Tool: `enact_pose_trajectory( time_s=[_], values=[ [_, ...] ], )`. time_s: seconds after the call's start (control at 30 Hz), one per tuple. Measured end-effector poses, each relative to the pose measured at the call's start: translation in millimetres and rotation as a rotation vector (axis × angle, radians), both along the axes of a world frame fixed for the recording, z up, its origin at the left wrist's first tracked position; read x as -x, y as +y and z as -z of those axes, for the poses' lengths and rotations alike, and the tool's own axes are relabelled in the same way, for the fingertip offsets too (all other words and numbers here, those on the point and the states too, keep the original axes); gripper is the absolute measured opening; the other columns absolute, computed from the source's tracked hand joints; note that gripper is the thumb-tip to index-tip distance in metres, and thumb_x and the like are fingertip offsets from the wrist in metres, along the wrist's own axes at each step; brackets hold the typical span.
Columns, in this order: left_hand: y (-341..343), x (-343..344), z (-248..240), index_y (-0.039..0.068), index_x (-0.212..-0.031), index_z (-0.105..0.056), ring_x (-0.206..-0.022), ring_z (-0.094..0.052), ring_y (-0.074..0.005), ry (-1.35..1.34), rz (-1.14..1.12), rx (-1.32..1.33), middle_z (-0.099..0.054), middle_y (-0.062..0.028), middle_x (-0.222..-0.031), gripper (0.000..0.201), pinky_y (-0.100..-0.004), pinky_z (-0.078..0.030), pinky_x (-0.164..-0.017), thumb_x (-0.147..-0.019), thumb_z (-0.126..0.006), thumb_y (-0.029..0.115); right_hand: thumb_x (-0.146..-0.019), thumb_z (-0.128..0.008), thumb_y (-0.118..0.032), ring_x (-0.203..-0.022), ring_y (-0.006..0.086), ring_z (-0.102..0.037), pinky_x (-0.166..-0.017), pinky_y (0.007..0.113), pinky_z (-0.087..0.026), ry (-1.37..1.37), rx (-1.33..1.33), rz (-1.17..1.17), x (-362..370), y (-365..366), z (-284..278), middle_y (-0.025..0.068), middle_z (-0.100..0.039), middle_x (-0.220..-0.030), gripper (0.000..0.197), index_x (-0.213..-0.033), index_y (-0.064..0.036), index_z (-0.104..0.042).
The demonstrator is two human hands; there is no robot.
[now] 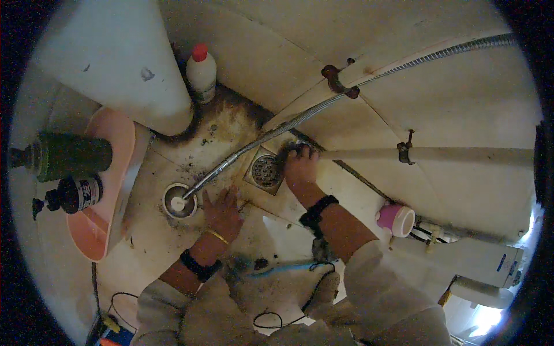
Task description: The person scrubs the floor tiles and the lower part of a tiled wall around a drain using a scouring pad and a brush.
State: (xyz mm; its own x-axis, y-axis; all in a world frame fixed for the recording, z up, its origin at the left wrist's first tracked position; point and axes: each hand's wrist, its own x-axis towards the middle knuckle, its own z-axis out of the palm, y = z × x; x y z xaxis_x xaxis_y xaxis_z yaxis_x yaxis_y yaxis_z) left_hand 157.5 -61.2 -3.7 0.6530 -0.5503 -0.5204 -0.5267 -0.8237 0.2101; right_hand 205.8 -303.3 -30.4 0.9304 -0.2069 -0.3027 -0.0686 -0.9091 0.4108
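Note:
My left hand (pixel 222 213) is flat on the stained floor with its fingers spread, just right of a round floor fitting (pixel 180 200). A flexible metal hose (pixel 254 141) runs down into that fitting. My right hand (pixel 301 170) reaches to the right side of a square metal floor drain (pixel 266 170), its fingers curled down beside the grate. A dark, rough clump (pixel 287 151) shows at those fingers; I cannot make out what it is. Black bands circle both wrists.
A white bottle with a red cap (pixel 201 75) stands in the far corner. At left, a pink shelf (pixel 124 173) holds a green bottle (pixel 72 155) and a black pump bottle (pixel 75 193). A pale pipe (pixel 467 155) and a pink-and-white container (pixel 395 219) are at right.

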Motion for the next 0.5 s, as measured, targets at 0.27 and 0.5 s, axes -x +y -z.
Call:
enact_pose_trajectory(
  time_s=[0.27, 0.5],
  values=[
    [6.7, -1.1, -6.6, 0.006, -0.136, -0.037, -0.135, -0.027, -0.0183, 0.02, 0.005, -0.028, -0.025, -0.0035, -0.148, 0.066, -0.0632, -0.009, -0.106, -0.083, -0.054, 0.042, -0.088, -0.043, -0.022, -0.111, 0.0304, -0.053, -0.095, 0.049, -0.03, 0.274, -0.154, 0.192, -50.5, 17.0, -66.3, 0.0144, -0.062, -0.11, 0.034, -0.112, -0.0031, -0.057],
    [1.5, 8.7, 5.5, 0.006, -0.137, -0.036, -0.135, -0.025, -0.0199, -0.11, 0.079, -0.098, -0.025, -0.0047, -0.149, 0.067, -0.0643, -0.007, -0.105, -0.083, -0.053, 0.042, -0.089, -0.043, -0.022, -0.116, 0.034, -0.047, -0.098, 0.051, -0.029, -0.163, -0.347, 0.247, -6.9, 9.8, -14.6, 0.0209, -0.055, -0.12, 0.034, -0.114, -0.0034, -0.055]
  ],
)
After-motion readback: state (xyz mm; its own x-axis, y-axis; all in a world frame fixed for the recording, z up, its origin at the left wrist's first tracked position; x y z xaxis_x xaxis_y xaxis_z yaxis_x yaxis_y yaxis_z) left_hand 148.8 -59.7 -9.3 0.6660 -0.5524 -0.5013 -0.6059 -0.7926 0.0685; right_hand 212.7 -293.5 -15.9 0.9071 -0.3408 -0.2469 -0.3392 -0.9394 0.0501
